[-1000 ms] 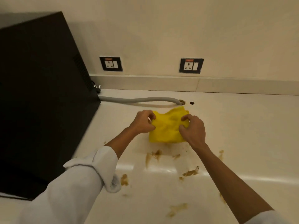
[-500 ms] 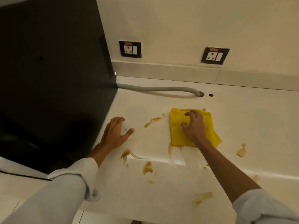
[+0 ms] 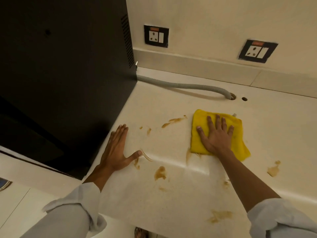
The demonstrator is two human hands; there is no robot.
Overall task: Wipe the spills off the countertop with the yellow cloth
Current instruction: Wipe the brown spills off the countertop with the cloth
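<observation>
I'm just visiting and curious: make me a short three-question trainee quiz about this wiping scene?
1. True or false: the right hand lies flat on the yellow cloth.
2. Which rests on the bare countertop? A) left hand B) right hand
3. Fill in: the grey hose runs from the black appliance into a ____ in the countertop.

Key: 1 true; 2 A; 3 hole.
</observation>
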